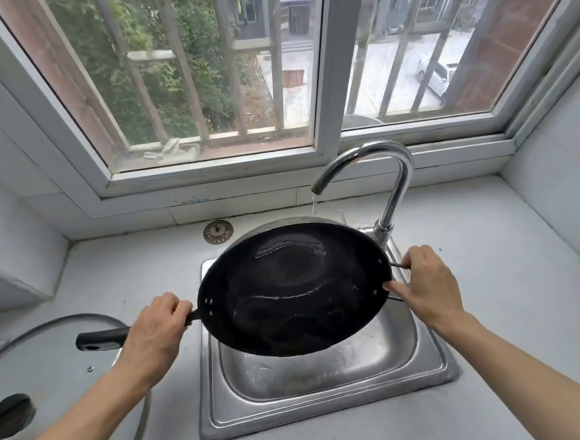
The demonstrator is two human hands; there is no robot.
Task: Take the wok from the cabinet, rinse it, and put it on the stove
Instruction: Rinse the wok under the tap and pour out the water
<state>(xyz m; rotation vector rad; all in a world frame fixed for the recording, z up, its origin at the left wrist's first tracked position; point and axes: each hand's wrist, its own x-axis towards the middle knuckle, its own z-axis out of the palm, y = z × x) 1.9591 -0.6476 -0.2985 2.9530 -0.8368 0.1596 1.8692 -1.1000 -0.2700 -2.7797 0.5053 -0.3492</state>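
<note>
A black wok hangs tilted over the steel sink, with a little water pooled inside it. My left hand grips its long black handle close to the bowl. My right hand holds the small wire loop handle on the wok's right rim. Water runs in a thin stream from the chrome faucet onto the wok's far edge.
A glass lid with a black knob lies on the counter at the left. A sink strainer plug sits on the counter behind the sink. White counter surrounds the sink; a barred window rises behind it.
</note>
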